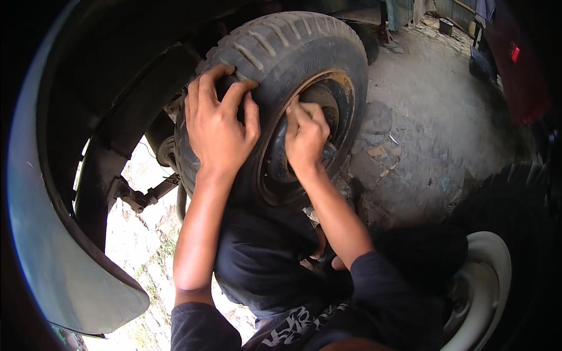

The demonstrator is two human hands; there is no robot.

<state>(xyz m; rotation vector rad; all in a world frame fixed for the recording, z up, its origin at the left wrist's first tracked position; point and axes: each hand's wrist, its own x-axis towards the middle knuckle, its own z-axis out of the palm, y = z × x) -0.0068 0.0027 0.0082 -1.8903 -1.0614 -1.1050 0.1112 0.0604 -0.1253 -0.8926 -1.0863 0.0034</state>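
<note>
A large black tyre (293, 52) with a deep, blocky tread stands upright before me, mounted on a dark wheel with a rusty rim (341, 81). Across the edge of its tread rests my left hand (221, 120), fingers spread and bent, fingertips against the rubber; it is open. My right hand (307, 131) reaches into the wheel's dished face at the rim's near-left edge. Its fingers are curled closed there, and what they hold, if anything, is hidden. Behind this hand a rounded dark hub part shows partly.
A pale blue-grey fender (70, 251) curves along the left, with dark underbody parts (111, 152) behind it. At lower right is another wheel with a cream rim (489, 263). Debris lies on the concrete floor (427, 99). A dark red panel (518, 64) stands at upper right.
</note>
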